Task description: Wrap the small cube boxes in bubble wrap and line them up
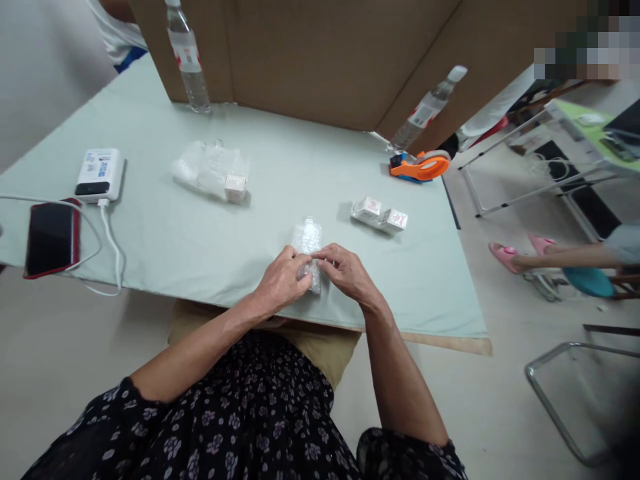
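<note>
A small piece of bubble wrap point(309, 237) lies on the cloth-covered table near its front edge, between my hands. My left hand point(286, 277) has its fingers closed over the wrap's left side. From the right, my right hand point(346, 270) pinches the wrap near its middle, with the fingertips of both hands almost meeting. Whether anything is inside the wrap I cannot tell. Farther right, a small white box point(371, 207) and another small box point(395, 221) lie on clear wrap. To the left, a small box point(236, 189) touches a crumpled clear plastic bag point(205, 167).
A cardboard panel point(310, 60) stands along the back, with one water bottle point(189, 60) and another bottle point(425, 113) before it. An orange tape dispenser point(423, 167) is at the right. A white power bank point(100, 173) and phone point(53, 239), with cables, lie left.
</note>
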Demonstrator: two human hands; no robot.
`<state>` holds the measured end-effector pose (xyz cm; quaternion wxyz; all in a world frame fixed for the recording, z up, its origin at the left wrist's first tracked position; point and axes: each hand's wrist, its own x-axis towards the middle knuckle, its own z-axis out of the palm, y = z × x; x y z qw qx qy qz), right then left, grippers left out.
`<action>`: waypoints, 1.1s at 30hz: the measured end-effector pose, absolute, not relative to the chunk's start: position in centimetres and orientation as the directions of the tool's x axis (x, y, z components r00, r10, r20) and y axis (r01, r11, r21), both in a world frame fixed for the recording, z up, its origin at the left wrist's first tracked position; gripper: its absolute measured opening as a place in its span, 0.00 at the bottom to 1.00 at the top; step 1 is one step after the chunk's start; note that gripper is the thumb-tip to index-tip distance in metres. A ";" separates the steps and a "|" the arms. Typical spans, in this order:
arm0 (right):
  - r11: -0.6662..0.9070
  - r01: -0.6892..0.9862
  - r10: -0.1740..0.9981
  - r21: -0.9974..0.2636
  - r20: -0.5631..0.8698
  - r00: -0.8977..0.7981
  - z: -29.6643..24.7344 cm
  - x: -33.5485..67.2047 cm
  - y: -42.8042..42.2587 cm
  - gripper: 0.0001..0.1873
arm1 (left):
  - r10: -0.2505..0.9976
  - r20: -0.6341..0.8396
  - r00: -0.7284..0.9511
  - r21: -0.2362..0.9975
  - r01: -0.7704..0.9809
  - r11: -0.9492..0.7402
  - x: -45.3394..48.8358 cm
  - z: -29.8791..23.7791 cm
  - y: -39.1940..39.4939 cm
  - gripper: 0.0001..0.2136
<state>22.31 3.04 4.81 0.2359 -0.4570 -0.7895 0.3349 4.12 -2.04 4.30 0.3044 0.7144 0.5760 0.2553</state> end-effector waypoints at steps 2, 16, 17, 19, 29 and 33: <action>0.252 0.545 0.939 -0.800 0.066 -0.337 4.2 22.6 3.5 0.14 | 0.980 0.010 0.199 0.720 0.679 -0.145 4.2 4.3 -1.9 0.14; -0.197 0.319 0.927 -0.927 -0.282 -0.246 2.5 19.0 9.3 0.17 | 0.983 0.056 0.176 0.778 0.610 -0.153 4.1 3.4 -1.9 0.15; -0.177 0.288 0.930 -0.941 -0.256 -0.264 2.6 19.0 9.2 0.16 | 0.983 0.058 0.175 0.786 0.598 -0.153 4.0 3.3 -1.9 0.15; -0.107 0.247 0.947 -0.963 -0.175 -0.270 2.8 19.0 8.6 0.15 | 0.983 0.063 0.175 0.805 0.573 -0.154 3.9 3.1 -1.9 0.15; 0.293 0.302 0.929 -0.907 0.196 -0.314 4.3 20.9 2.0 0.08 | 0.980 0.191 0.061 0.835 0.515 -0.195 4.0 2.4 -2.6 0.07; 0.387 0.362 0.899 -0.848 0.260 -0.352 3.6 21.3 0.5 0.08 | 0.973 0.222 -0.059 0.861 0.481 -0.167 4.3 1.8 -3.1 0.11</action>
